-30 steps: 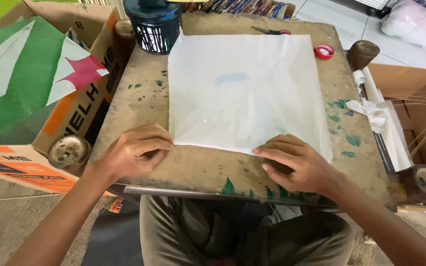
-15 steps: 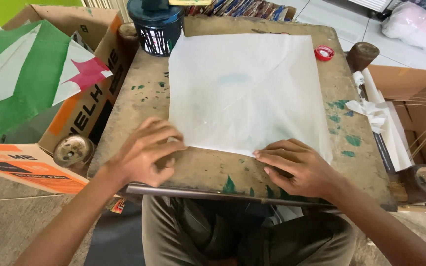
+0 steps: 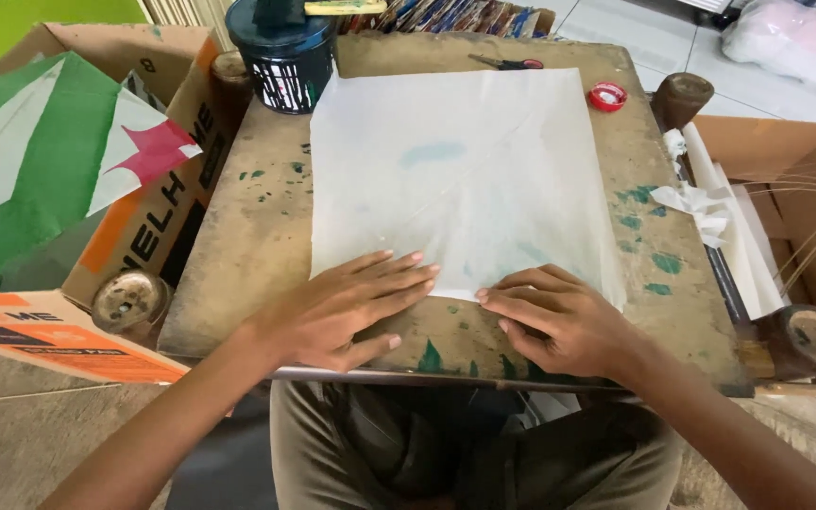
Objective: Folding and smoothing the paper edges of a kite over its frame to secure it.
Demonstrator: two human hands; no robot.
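White paper sheet (image 3: 455, 179) lies pressed under flat, spread fingers (image 3: 399, 279) of both hands.

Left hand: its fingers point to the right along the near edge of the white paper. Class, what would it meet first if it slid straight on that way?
The left hand would most likely meet the right hand's fingertips first, a short gap away on the white paper sheet.

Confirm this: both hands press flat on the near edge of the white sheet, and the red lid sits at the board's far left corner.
Not quite. The head view shows the red lid at the far right corner. Both the left hand and right hand do press the white sheet.
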